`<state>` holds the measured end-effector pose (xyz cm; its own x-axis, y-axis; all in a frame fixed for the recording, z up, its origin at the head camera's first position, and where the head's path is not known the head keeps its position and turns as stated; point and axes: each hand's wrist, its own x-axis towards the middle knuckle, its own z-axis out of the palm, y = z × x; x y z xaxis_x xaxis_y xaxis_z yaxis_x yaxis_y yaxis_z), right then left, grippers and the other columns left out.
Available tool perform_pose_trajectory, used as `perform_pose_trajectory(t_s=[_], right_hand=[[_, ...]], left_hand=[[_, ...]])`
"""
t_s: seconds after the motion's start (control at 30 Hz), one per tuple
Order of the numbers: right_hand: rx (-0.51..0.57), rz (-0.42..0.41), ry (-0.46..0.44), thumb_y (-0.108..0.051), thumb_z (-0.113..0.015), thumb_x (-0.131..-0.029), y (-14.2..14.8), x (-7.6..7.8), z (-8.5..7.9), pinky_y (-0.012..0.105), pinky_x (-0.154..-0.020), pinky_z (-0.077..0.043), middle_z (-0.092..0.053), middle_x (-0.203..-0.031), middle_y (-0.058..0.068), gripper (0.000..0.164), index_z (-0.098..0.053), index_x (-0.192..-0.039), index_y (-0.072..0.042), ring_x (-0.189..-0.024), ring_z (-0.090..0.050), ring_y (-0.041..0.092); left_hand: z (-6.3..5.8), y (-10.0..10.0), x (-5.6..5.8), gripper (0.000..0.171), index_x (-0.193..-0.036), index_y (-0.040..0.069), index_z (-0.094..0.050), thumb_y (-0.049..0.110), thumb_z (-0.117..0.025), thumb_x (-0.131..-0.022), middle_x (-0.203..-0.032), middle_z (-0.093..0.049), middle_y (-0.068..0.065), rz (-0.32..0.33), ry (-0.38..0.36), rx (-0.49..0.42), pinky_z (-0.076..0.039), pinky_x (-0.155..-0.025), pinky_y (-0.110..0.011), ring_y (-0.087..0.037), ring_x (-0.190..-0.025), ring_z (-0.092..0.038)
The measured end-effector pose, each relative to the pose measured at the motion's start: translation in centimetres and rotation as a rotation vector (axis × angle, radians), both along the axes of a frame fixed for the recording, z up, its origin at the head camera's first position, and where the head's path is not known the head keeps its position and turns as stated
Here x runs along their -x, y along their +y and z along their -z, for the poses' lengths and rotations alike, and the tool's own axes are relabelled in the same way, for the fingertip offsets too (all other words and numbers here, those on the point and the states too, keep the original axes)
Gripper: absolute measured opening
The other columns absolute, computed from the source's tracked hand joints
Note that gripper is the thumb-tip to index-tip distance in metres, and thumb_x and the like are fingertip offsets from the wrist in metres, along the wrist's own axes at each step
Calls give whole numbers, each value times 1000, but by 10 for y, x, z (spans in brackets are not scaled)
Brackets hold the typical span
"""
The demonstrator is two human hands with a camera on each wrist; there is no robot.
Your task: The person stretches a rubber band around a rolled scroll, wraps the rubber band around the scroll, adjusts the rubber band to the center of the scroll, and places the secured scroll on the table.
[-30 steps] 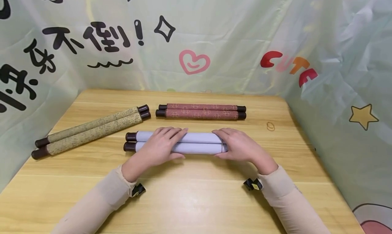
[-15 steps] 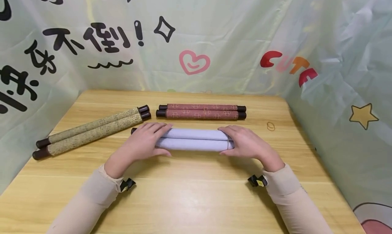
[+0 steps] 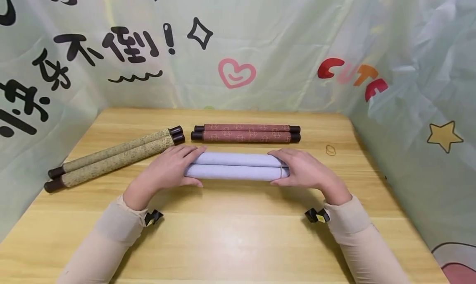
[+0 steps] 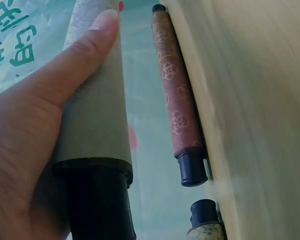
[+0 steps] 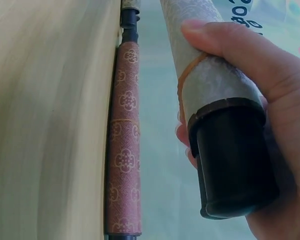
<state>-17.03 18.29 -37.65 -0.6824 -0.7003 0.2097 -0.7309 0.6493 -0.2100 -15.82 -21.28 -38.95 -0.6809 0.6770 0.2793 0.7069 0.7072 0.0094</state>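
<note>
A pale lavender hanging scroll (image 3: 234, 166), rolled from both ends into two parallel rolls, lies crosswise between my hands. My left hand (image 3: 167, 168) grips its left end, thumb on the near side and fingers over the far side. At the other end, my right hand (image 3: 306, 170) holds it the same way, beside a thin rubber band (image 5: 183, 80) looped round the rolls. Dark end knobs show in the wrist views, the left knob (image 4: 100, 200) and the right knob (image 5: 235, 155). The scroll appears raised off the wooden table (image 3: 238, 234).
Behind it lies a dark red patterned scroll (image 3: 247, 136), also doubly rolled. A tan patterned scroll (image 3: 119, 157) rests slantwise at the left. Loose rubber bands (image 3: 330, 150) lie at the right. Printed cloth (image 3: 282, 48) encloses the table's back and sides.
My left hand has slid left along the lavender scroll to its end, covering the knobs. Scroll and right hand have shifted right and slightly away from me.
</note>
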Motion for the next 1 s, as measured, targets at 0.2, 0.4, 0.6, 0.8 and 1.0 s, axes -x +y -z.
perform_pose_trajectory(t_s=[0.2,0.4,0.6,0.8,1.0], right_hand=[[-17,0,17,-51,-81,-73,1,0,-3,40,-80,-52,-64,-116,8,80,-55,-134,-6,-97,-61,20],[-38,25,15,-51,-82,-74,1,-3,-5,47,-89,-49,-62,-121,11,85,-51,-138,-4,-104,-60,26],[-75,98,19,-48,-84,-72,8,-2,-12,57,-103,-36,-55,-132,18,97,-41,-146,-4,-120,-52,33],[-112,125,42,-45,-84,-73,13,2,-11,59,-103,-35,-55,-130,19,94,-41,-144,-2,-121,-50,37],[-106,102,154,-42,-82,-73,11,2,-4,58,-96,-40,-58,-120,17,82,-48,-134,0,-114,-53,36]], left_hand=[[1,1,3,87,-138,0,-50,57,-75,-77,-123,-60,-18,26,64,-16,-46,-95,-53,-38,-111,-57],[0,2,4,82,-132,-2,-53,53,-77,-76,-119,-62,-19,50,123,-21,-48,-92,-52,-38,-107,-58],[-3,0,3,83,-131,-3,-54,53,-79,-74,-117,-63,-19,25,191,-21,-50,-86,-54,-38,-104,-59],[0,-1,6,85,-132,-4,-53,51,-80,-73,-117,-62,-20,25,193,-33,-50,-87,-53,-38,-102,-60],[1,0,5,86,-130,-4,-54,51,-82,-71,-116,-62,-20,44,203,-53,-51,-87,-52,-37,-101,-61]])
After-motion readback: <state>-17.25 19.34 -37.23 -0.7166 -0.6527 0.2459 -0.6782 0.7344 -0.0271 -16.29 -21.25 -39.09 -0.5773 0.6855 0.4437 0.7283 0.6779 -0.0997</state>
